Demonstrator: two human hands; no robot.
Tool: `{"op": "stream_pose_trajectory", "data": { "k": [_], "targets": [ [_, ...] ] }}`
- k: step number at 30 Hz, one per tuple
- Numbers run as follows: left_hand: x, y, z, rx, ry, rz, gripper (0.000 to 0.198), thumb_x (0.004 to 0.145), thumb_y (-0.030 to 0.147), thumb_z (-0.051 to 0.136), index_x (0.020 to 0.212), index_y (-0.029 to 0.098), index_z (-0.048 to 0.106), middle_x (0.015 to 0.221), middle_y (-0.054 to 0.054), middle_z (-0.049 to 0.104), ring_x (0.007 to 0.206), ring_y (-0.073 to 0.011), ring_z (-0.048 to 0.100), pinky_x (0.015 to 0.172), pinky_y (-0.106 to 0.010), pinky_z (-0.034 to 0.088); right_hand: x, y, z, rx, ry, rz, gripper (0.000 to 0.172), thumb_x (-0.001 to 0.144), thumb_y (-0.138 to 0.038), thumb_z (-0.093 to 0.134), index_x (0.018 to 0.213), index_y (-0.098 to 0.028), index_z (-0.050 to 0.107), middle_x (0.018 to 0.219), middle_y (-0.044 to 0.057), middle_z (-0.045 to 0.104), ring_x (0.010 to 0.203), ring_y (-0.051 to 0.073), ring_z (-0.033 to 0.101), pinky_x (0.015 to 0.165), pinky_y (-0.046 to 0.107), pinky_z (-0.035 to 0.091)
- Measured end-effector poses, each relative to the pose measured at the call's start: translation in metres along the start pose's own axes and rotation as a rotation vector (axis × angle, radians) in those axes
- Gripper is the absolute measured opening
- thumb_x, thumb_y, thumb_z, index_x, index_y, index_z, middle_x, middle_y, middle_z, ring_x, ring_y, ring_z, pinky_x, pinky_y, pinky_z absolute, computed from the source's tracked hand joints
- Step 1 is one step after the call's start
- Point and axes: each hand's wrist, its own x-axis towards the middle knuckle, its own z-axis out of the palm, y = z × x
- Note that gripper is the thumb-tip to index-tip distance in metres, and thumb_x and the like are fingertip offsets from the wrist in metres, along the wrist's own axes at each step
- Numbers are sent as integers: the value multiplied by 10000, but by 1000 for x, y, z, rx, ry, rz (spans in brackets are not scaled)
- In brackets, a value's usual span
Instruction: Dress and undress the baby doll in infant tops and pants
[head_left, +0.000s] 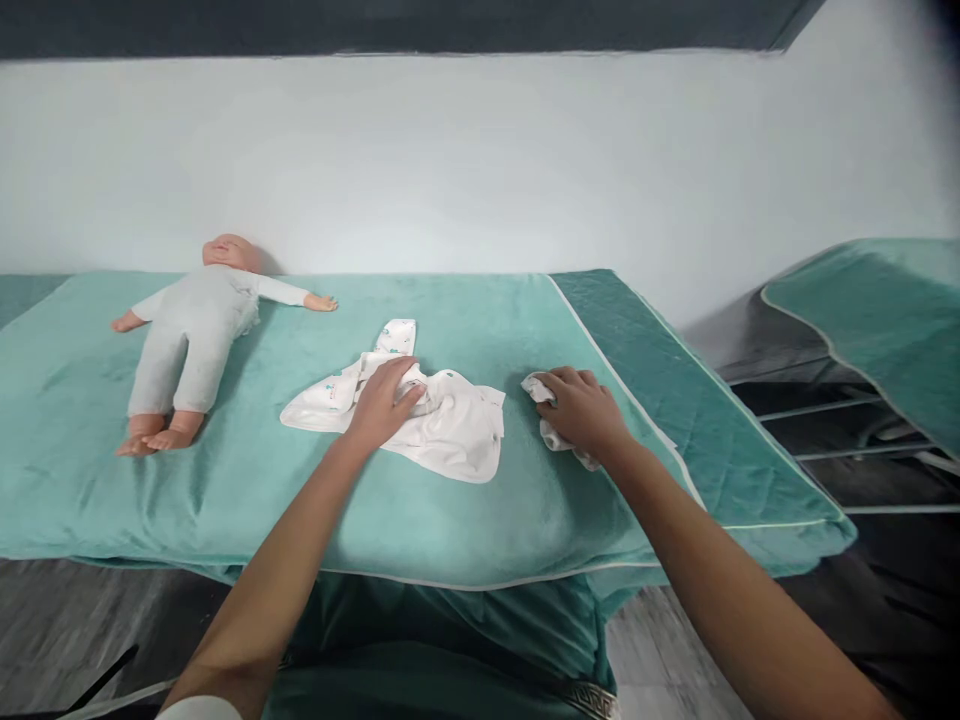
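A white baby top [457, 430] with small prints lies rumpled on the green bed cover, one sleeve pointing toward the wall. My left hand [386, 400] is on its middle, with bunched fabric between thumb and fingers. Further right, my right hand [585, 410] is closed over a small crumpled white printed cloth [553, 436]; its ends stick out beyond my fingers and below my palm. The two pieces lie apart. On the left, a baby doll [199, 310] in a white body suit lies on its back, arms spread, away from both hands.
The green cover [360, 520] spreads over a bed pushed against a white wall [480, 160]. A darker quilted strip [697, 430] runs along its right end. At the far right, another green cover [907, 320] hangs over a metal frame [862, 450].
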Motion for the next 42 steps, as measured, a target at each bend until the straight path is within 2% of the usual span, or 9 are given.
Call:
{"op": "stream_pose_trajectory", "data": {
  "k": [7,10,14,17,23,28,32,36,42],
  "targets": [
    [33,36,1,-70,-109,-35,316,962,479,604,1046,256,811,1176,-78,779,1183,-286,664,1067,-381,460,4,9,10,-23,-48,-37,449,941,-282,510,1373,-264,631,1411,122,620,1251,362,538,929,496,490],
    [47,34,8,80,-210,-106,237,838,480,753,909,260,808,917,-70,792,935,-300,703,989,-419,476,5,26,11,-16,-20,-60,448,942,-265,502,1369,-252,638,1385,126,634,1218,344,562,931,464,495],
    [54,10,11,219,-162,-156,329,479,203,957,504,231,630,480,-11,513,912,-376,689,1126,-545,334,0,33,9,0,-31,-54,529,914,-278,533,1442,-264,569,1460,103,601,1308,364,537,1043,533,463],
    [52,-2,4,220,-136,-116,520,517,233,939,378,227,438,416,3,382,945,-379,685,1172,-552,273,-2,9,0,43,57,-94,635,902,-350,589,1515,-225,478,1544,139,533,1427,400,447,1180,648,316],
    [46,36,-14,471,-248,122,179,755,192,729,611,232,631,700,-50,633,828,-286,641,1056,-467,395,30,-98,-18,546,100,-357,544,976,-453,548,1471,-231,512,1493,124,578,1384,313,519,1136,469,441],
    [44,89,-36,421,-164,118,87,870,193,597,849,226,675,846,-28,689,811,-226,604,856,-348,434,62,-156,-52,720,153,-393,219,986,-381,517,992,-232,678,957,40,731,881,223,653,822,338,483],
    [48,113,-58,328,-98,133,58,893,254,595,917,219,634,849,13,667,807,-171,592,770,-291,435,64,-164,-105,708,429,-394,75,847,-272,595,890,-214,612,856,24,669,764,194,581,709,308,420],
    [55,122,-82,569,45,152,112,905,336,636,911,224,640,785,19,650,771,-170,590,732,-293,413,60,-149,-148,540,557,-358,132,794,-227,572,923,-212,600,868,30,646,758,201,558,707,326,410],
    [53,135,-106,836,251,209,123,896,198,594,993,250,649,755,15,645,750,-190,611,678,-293,388,53,-129,-159,315,576,-177,234,861,-232,506,1069,-214,612,958,62,641,775,211,548,687,330,403]
  ]
}}
